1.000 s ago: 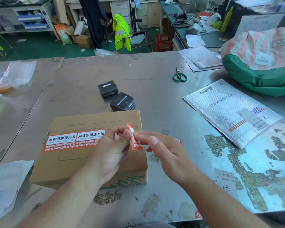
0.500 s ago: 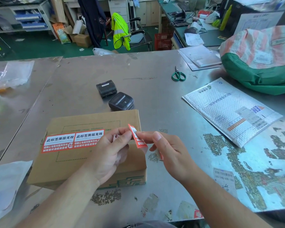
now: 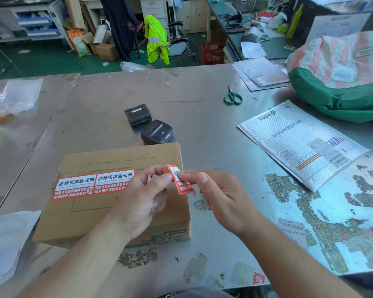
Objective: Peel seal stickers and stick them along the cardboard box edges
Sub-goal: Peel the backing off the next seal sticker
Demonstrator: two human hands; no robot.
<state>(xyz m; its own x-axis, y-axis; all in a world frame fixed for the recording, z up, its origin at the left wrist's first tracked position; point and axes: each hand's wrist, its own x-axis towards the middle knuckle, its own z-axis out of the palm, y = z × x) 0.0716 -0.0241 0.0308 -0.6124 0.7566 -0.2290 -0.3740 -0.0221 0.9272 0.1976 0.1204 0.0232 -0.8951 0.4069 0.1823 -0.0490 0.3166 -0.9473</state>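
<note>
— Sticker (image 3: 182,182) status?
— Pinched at its top between left hand (image 3: 142,196) and right hand (image 3: 220,194), fingers curled on it, above the box's (image 3: 121,160) right edge, near the desk's (image 3: 202,117) front edge.
— Backing off?
— Can't tell; perhaps partly.
— Peel slowly, keep skin off the glue, then fold it evenly over that edge, pressing from the middle outward.
</note>
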